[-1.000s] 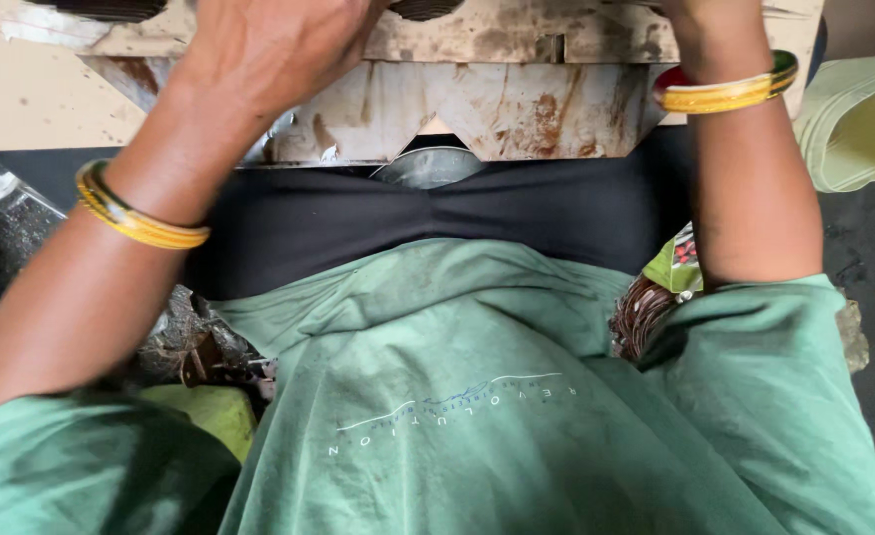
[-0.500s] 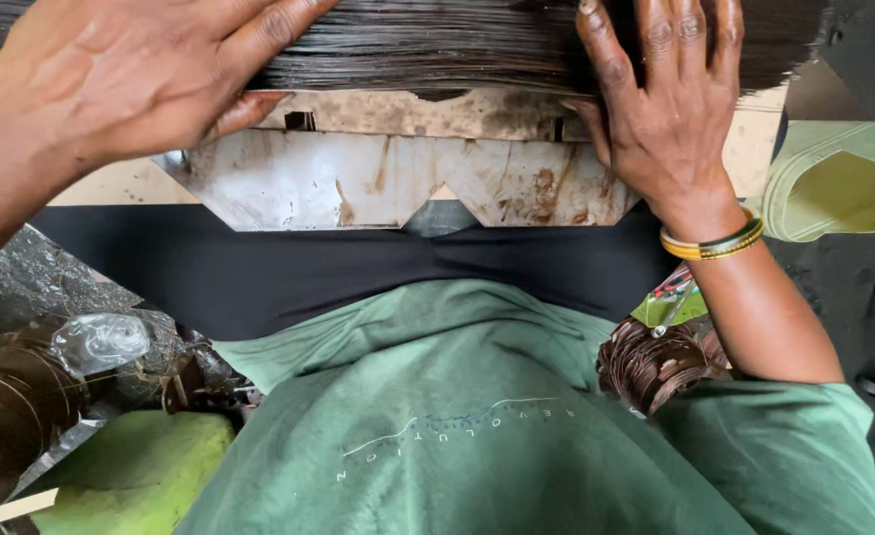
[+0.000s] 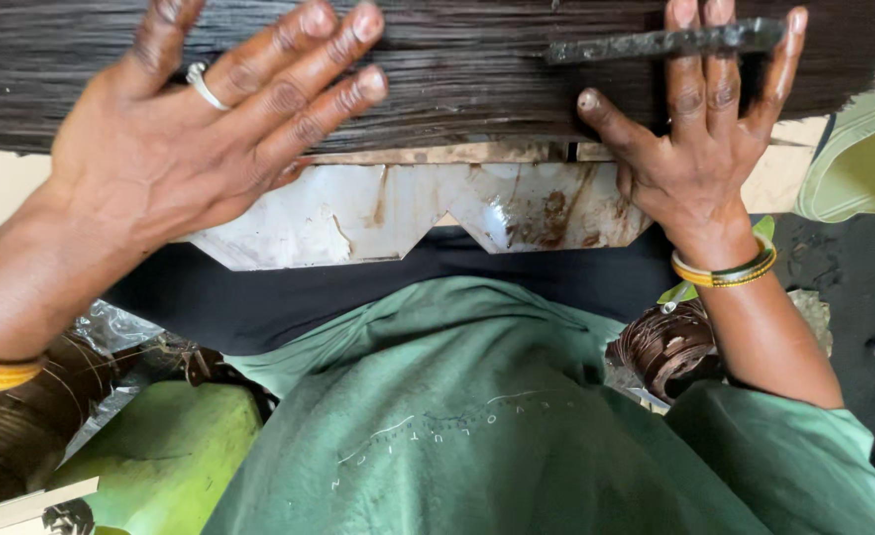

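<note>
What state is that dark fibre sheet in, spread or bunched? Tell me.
Spread. The dark fibre sheet lies flat, strands parallel across the board, with the left hand and right hand pressing it.

Fibre sheet at 12 o'clock, on board; left hand at 10; right hand at 2, bar across its fingers; coil at 4.

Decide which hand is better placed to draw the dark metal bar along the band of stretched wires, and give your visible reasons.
Probably the right hand: its fingers already lie against the dark metal bar on the band of dark wires. The left hand lies flat on the wires, well away from the bar.
</note>
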Demonstrator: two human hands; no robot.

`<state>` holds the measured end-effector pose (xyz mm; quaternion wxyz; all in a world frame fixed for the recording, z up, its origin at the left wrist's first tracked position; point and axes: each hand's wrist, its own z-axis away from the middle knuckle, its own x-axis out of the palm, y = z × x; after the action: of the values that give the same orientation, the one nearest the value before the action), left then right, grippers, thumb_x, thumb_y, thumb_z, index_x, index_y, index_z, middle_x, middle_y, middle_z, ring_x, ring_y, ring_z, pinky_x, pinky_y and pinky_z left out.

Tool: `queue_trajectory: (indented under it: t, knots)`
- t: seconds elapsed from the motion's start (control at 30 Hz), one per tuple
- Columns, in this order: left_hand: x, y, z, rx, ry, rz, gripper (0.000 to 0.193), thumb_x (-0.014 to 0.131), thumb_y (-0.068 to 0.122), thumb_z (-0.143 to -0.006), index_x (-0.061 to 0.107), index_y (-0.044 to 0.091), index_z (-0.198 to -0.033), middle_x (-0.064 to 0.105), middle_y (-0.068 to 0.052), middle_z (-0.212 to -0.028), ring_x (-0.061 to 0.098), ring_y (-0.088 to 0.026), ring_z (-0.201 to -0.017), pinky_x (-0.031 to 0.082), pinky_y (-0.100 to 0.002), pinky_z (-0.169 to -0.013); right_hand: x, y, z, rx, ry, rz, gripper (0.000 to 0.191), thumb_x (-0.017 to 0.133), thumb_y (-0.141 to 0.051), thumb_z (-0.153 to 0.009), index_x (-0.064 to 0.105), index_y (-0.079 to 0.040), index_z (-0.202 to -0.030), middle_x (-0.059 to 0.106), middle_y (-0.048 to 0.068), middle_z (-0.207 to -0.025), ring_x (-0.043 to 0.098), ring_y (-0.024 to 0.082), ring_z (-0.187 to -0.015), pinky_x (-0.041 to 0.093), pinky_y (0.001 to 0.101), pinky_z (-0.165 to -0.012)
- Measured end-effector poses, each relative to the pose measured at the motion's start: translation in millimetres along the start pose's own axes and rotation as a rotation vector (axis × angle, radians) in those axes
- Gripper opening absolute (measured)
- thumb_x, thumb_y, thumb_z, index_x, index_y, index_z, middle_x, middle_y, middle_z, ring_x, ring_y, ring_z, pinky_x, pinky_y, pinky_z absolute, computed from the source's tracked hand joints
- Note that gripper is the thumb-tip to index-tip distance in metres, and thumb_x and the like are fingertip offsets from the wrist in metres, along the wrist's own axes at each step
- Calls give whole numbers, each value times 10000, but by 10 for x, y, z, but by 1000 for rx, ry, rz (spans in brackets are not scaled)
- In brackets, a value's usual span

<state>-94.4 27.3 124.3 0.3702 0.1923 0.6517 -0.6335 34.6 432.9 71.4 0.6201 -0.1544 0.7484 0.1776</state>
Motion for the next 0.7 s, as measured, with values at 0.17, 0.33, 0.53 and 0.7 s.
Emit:
queue_trajectory:
  t: [0.17,0.33,0.53,0.7]
  knots:
    - [116,31,-28,-18,87,-43,625,386,491,-1108,283,319,-1701,309,33,-1716,190,-197,-1534,-16,-653,-1237,155,114,118,-19,-20,41,423,611,-294,-1039,618,-365,-1455,450,278,-1639,370,470,-1511,200,806,-1128]
    - [161,72,-49,-63,72,12,674,378,495,-1122,294,307,-1764,315,18,-1739,169,-224,-1561,-34,-681,-1237,398,309,380,-45,3,132,490,636,-448,-995,562,-424,-1479,414,198,-1661,341,451,-1523,182,820,-1131]
    - [252,276,127,-100,61,53,727,427,574,-1100,251,346,-1767,351,1,-1780,221,-222,-1591,66,-642,-1224,554,364,408,-83,80,240,565,654,-393,-963,498,-415,-1505,332,164,-1716,261,456,-1564,152,815,-1135]
    - [137,427,286,-214,124,501,753,516,554,-1046,318,243,-1703,404,-60,-1702,335,-254,-1529,235,-612,-1146,372,192,493,-43,23,218,632,681,-254,-978,463,-330,-1567,296,225,-1677,285,483,-1514,207,784,-1132]
